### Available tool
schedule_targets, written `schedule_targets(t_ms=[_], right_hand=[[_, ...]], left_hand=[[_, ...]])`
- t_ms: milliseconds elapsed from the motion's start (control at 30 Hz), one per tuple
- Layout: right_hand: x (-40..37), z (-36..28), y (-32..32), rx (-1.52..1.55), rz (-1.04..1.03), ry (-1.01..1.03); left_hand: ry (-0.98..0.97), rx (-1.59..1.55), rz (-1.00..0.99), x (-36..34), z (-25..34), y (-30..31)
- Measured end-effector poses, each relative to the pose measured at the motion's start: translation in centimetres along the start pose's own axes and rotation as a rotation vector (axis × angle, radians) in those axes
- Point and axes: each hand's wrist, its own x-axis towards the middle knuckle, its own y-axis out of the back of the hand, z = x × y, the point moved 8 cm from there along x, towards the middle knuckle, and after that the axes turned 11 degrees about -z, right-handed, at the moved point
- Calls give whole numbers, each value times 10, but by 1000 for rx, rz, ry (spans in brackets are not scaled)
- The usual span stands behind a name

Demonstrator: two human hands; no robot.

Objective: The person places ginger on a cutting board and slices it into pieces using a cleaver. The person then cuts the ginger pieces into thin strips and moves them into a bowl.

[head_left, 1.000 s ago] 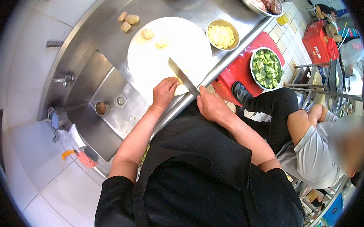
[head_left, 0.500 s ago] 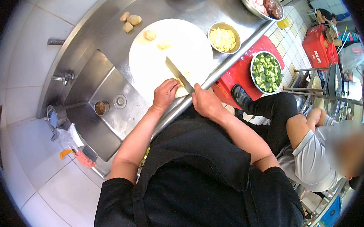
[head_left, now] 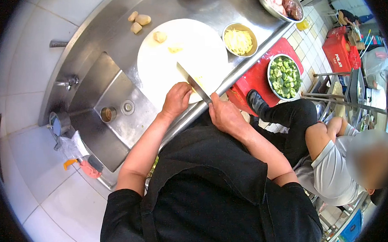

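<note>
My right hand [head_left: 228, 116] grips the handle of a kitchen knife [head_left: 191, 79], its blade pointing away over a round white cutting board [head_left: 157, 73]. Beside the blade, my left hand [head_left: 176, 100] has its fingers bent and pressed together on a piece of pale yellow root, mostly hidden under the fingertips. Small yellow cut bits [head_left: 200, 81] lie just right of the blade. Farther up the board are a peeled chunk [head_left: 159, 36] and a small heap of yellow pieces [head_left: 174, 47]; glare washes out their detail.
Several peeled chunks [head_left: 143, 20] lie on the steel counter [head_left: 112, 27]. A bowl of yellow strips [head_left: 238, 41] stands right of the board, a bowl of meat [head_left: 284, 6] behind. Left is a sink [head_left: 102, 142]. Broccoli [head_left: 284, 77] fills a bowl below; a seated person [head_left: 330, 167] is at right.
My right hand and the knife handle have shifted slightly right and away from my left hand. A whitish piece seen beside the blade no longer shows; yellow bits now show right of the blade.
</note>
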Motion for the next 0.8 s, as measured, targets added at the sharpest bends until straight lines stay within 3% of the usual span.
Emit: schedule_targets(t_ms=[800], right_hand=[[-4,6,-8,-3,-51,-45]], left_hand=[[13,20,1,-6,-9,-9]])
